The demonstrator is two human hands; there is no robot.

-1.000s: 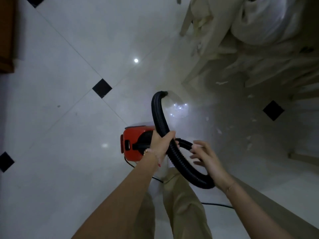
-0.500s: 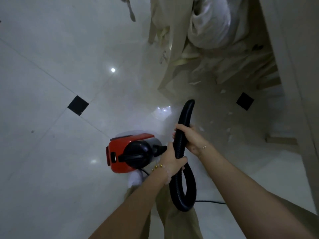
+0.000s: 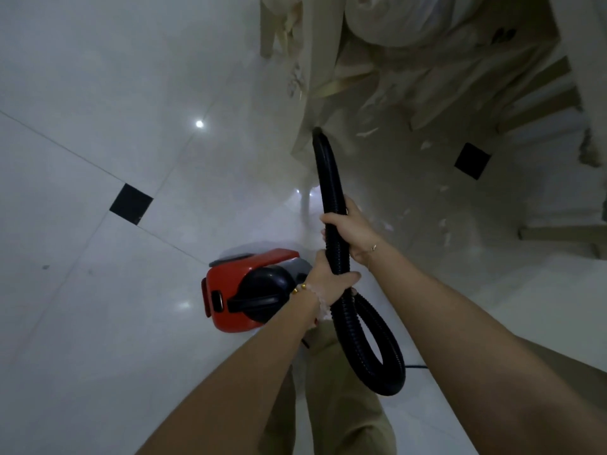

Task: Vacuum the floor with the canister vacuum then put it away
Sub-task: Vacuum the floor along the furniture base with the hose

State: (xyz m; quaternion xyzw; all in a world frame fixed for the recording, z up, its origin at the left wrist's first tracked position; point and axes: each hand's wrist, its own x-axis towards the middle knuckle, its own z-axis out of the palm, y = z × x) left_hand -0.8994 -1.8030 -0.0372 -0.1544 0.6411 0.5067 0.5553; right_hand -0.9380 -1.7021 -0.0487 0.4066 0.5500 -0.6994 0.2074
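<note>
A red and black canister vacuum (image 3: 243,290) sits on the white tiled floor (image 3: 98,93) just ahead of my legs. Its black ribbed hose (image 3: 328,178) loops down by my right leg and rises forward, its open end near the foot of the cream furniture. My left hand (image 3: 328,284) grips the hose close to the canister. Higher up the hose, my right hand (image 3: 351,231) grips it too. Small white scraps (image 3: 427,144) lie on the floor to the right of the hose end.
Cream furniture (image 3: 312,60) with a white bundle (image 3: 410,18) on it stands ahead. A black power cord (image 3: 415,367) trails right behind the hose loop. Black inset tiles (image 3: 131,204) mark the floor. A wall edge (image 3: 591,77) is at the right.
My right hand slid up the hose and the hose end swung forward toward the furniture. The view moved closer to the furniture; my left hand keeps its grip near the canister.
</note>
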